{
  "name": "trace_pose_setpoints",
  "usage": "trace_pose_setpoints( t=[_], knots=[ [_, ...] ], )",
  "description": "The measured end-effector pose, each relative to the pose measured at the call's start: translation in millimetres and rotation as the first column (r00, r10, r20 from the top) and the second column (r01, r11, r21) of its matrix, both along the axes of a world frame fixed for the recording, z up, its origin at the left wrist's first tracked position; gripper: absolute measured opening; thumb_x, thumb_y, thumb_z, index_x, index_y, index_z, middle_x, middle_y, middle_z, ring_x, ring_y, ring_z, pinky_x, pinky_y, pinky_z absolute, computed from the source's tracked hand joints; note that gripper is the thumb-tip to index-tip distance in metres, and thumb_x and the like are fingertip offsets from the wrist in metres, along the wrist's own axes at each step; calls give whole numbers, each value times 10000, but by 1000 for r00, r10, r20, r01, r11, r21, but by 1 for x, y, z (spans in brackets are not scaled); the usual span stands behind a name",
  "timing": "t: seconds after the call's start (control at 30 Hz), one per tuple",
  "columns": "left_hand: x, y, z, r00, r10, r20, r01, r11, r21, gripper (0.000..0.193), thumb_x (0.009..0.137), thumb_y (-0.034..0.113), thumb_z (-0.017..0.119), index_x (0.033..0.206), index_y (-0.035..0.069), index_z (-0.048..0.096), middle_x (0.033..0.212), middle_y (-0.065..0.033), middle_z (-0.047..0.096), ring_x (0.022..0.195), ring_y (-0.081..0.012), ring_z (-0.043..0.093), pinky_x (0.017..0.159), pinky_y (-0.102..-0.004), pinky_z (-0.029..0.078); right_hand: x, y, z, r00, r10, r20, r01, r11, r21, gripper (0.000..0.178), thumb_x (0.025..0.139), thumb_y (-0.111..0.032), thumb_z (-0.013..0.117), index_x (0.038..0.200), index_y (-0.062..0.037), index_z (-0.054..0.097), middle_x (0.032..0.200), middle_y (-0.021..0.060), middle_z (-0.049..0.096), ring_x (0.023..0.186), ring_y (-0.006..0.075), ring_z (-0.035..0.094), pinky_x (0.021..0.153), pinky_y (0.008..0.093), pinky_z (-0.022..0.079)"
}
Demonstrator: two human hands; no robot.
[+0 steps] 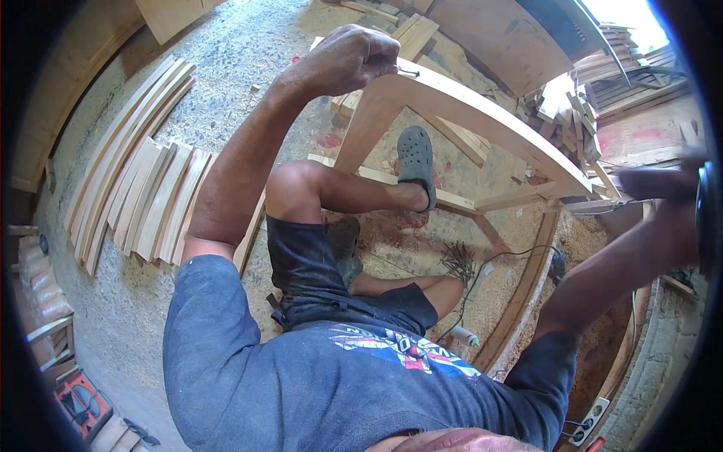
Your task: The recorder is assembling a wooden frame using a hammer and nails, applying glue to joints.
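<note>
My left hand (354, 56) is closed, resting at the upper end of a pale wooden frame (482, 113). A thin metal nail or screw (408, 72) juts out by its fingertips, over the curved top piece; the fingers hide its other end. My right hand (663, 183) is raised at the far right and smeared by motion, so its fingers and anything in them cannot be made out. The frame stands in front of my legs, and one foot in a grey clog (416, 162) reaches into its opening.
Curved wooden strips (151, 196) lie on the floor at the left. Loose nails (458, 260), a cable (520, 248) and a small white bottle (465, 336) lie right of my knees. Offcuts (568, 120) are piled at the back right; a power strip (590, 422) is low right.
</note>
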State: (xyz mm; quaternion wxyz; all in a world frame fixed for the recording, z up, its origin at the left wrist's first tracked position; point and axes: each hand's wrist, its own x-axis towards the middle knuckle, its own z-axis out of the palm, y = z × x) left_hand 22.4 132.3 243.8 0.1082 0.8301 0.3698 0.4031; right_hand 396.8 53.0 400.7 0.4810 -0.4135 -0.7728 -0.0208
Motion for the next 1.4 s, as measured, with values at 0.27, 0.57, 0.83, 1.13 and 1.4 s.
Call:
trace_pose_setpoints(
  t=[0.27,0.57,0.83,1.13,1.4],
  knots=[
    [0,-3,-1,1000,8,-15,-8,1000,0,134,898,103,697,875,-8,625,793,-155,622,733,-317,586,691,-409,473,-88,-15,-54,887,127,444,157,821,-549,440,1016,-285,561,1388,-52,529,960,123,674,795,201,641,736,365,527],
    [1,-4,-1,999,11,34,-12,999,30,141,893,98,694,859,-5,605,758,-156,592,710,-326,565,672,-427,454,-49,-12,3,995,-79,64,71,990,119,430,999,-204,563,1382,-12,523,957,150,657,836,233,632,774,377,510],
    [3,-15,2,1000,11,28,-11,1000,5,115,886,71,684,851,-20,624,764,-164,608,722,-303,589,699,-419,471,-47,-21,-61,993,63,-100,-114,733,-670,434,1042,-194,536,1448,-47,484,774,48,605,543,62,505,466,246,413],
    [-19,-24,2,990,137,19,-137,991,-4,130,904,122,701,897,-4,674,814,-137,656,801,-289,624,743,-406,491,-27,-61,-37,934,28,-357,-211,848,-486,477,1052,-206,512,1489,-38,420,735,-1,545,471,11,411,392,170,315],
    [-19,-24,5,995,100,-27,-101,995,-14,155,889,142,719,875,1,656,794,-132,634,786,-293,617,726,-408,480,4,-46,-14,976,-28,-217,-36,957,-286,394,1016,-230,608,1345,-22,549,737,50,621,485,59,496,414,207,388]
  ],
)
